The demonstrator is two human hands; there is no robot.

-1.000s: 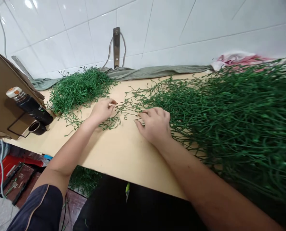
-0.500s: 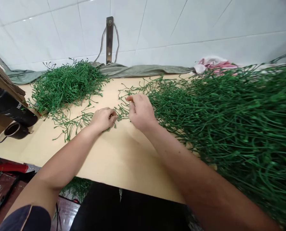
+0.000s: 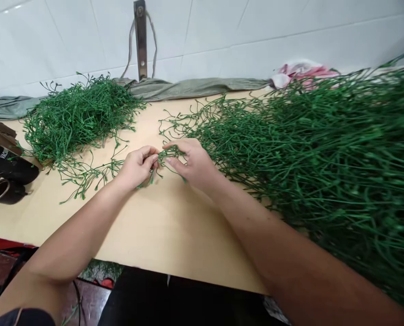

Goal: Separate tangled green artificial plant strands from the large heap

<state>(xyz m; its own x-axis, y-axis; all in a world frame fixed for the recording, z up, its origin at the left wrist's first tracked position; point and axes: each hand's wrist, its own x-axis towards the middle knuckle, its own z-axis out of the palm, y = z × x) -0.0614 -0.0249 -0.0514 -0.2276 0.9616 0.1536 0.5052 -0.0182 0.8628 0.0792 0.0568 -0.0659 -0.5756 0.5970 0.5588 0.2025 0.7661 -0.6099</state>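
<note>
A white tiled wall (image 3: 256, 27) backs the pale wooden tabletop (image 3: 161, 226). The right half of the tabletop is covered by a large heap of long green plastic stems (image 3: 324, 149), lying roughly parallel with their thin branching tips pointing left. A smaller tangled pile of short green plastic sprigs (image 3: 76, 115) sits at the back left, with a few loose sprigs (image 3: 83, 174) trailing out of it toward the front. Along the wall lies a crumpled grey-green cloth (image 3: 188, 86), and a pink and white rag (image 3: 300, 72) shows behind the big heap. A metal bracket with a looped cord (image 3: 141, 36) hangs on the tiles. At the left edge a black flask (image 3: 8, 163) lies on its side with a dark cup (image 3: 0, 190) just beside it.

Near the middle of the tabletop, the left hand (image 3: 136, 165) and the right hand (image 3: 191, 163) meet over a small green plastic sprig (image 3: 163, 156). The fingers of both hands are curled in and pinched on it, the left on its left end and the right on its right end, just beside the tips of the big heap.
</note>
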